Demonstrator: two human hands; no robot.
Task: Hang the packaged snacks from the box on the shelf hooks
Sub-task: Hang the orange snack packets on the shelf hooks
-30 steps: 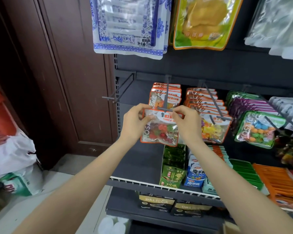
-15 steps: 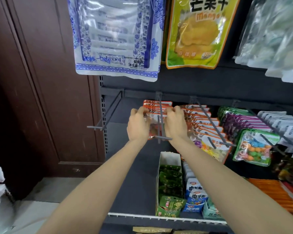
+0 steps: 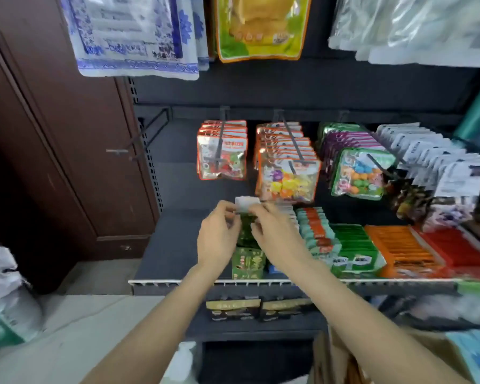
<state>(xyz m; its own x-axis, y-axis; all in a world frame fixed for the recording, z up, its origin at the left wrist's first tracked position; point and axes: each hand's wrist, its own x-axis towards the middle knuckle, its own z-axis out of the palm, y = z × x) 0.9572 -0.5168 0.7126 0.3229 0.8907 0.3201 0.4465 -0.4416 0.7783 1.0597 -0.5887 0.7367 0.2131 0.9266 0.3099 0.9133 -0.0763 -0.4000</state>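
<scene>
A clear orange-edged packet of coloured candy (image 3: 221, 159) hangs at the front of a row of the same packets on a black shelf hook (image 3: 222, 134). Neither hand touches it. My left hand (image 3: 219, 236) and my right hand (image 3: 277, 236) are close together below the hook, over the lower shelf, fingers loosely curled with nothing in them. Their fingertips are by the white flap (image 3: 247, 203) of a green snack display box (image 3: 248, 261). A brown cardboard box (image 3: 341, 361) shows at the bottom right, its contents hidden.
An empty hook (image 3: 150, 128) sticks out left of the candy row. More packet rows (image 3: 287, 162) hang to the right. Boxed snacks (image 3: 355, 245) fill the lower shelf behind a white rail (image 3: 161, 282). Large bags (image 3: 133, 37) hang above. A brown door (image 3: 67, 148) stands at left.
Both hands pushed the candy packet back along the hook, let it go and dropped to the lower shelf. The packet now hangs on its own. The view tilted down.
</scene>
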